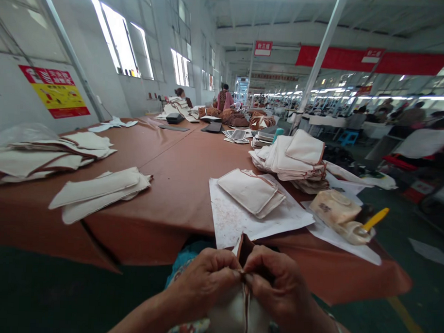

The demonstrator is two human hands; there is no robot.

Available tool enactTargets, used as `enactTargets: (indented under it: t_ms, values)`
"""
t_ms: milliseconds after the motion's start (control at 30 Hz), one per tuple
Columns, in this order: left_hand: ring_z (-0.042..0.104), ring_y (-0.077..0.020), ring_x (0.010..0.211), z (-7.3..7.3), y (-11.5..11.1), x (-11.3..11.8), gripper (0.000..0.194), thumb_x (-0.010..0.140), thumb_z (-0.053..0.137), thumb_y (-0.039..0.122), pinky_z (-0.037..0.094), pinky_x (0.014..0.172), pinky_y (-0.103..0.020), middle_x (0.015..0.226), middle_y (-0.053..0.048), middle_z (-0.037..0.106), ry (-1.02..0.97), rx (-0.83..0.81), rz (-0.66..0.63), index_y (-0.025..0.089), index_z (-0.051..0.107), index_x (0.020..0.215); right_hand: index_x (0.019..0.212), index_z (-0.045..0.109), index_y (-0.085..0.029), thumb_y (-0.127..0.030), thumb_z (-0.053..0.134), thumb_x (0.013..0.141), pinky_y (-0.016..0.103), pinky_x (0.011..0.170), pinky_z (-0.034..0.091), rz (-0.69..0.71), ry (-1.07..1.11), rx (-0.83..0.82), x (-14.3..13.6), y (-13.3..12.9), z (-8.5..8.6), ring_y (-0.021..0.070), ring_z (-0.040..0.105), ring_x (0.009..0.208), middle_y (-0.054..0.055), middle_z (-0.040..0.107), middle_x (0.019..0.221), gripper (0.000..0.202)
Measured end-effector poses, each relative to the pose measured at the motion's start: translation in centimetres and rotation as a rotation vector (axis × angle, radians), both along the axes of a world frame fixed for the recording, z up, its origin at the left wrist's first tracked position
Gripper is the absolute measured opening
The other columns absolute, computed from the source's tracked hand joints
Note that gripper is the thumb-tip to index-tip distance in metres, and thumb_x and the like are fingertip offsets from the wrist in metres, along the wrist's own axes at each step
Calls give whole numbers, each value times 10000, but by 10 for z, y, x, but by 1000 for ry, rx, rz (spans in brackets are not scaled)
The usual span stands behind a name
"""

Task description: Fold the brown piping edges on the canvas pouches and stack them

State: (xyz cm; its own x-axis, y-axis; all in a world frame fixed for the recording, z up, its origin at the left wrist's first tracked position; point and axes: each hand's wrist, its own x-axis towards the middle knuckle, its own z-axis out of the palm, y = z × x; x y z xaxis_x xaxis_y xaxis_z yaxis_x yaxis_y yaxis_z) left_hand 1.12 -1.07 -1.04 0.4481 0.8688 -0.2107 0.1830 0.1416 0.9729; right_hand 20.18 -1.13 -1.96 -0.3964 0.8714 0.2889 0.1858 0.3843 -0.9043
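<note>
While my left hand [207,280] and right hand [285,285] pinch a cream, brown-edged fabric piece [227,313] by the long brown-covered table [160,167], I judge it light, softly flexible, best gripped along its seam.

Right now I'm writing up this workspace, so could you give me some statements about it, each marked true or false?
The left hand and right hand both pinch a cream, brown-edged piece. True.
A slim yellow handle sits at the table's left. False: the handle leans in a beige plastic container on the right.
A white paper sheet lies under a small stack of cream, flat pieces. True.
The table's cover is bright blue. False: the smooth cover is brown.
</note>
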Motion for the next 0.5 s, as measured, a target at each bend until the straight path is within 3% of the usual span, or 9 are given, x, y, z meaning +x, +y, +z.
enactTargets:
  t_ms: [100,200,267,367,500]
  values:
    - [381,-107,567,-3,-1,-1,216,772,581,300,269,518,-219,629,5,510,-153,-114,17,106,675,753,880,621,-185,-98,502,861,258,638,422,144,49,224,3,0,7,150,543,703,27,600,788,148]
    - [385,-106,535,-5,-3,1,433,859,547,516,260,490,-222,624,-2,519,-244,-200,97,115,664,743,966,607,-204,-81,462,891,285,693,435,232,22,346,6,1,14,169,556,775,56,605,867,204]
    - [351,-90,509,-8,-2,4,499,822,605,604,239,478,-217,597,10,496,-278,-242,86,118,631,712,952,590,-206,-72,447,899,281,668,426,250,-38,390,8,1,17,167,537,753,58,588,854,202]
    - [324,-72,494,-12,-1,5,491,705,761,573,227,475,-209,564,27,458,-306,-271,22,121,575,659,901,565,-200,-53,441,892,271,618,399,225,-149,489,12,1,17,163,489,694,43,537,777,192]
    - [373,-74,507,-12,0,2,480,690,786,560,257,484,-199,600,13,498,-293,-269,-22,114,610,716,939,542,-194,-28,454,859,275,628,403,209,-212,598,15,-2,13,177,497,722,50,541,788,204]
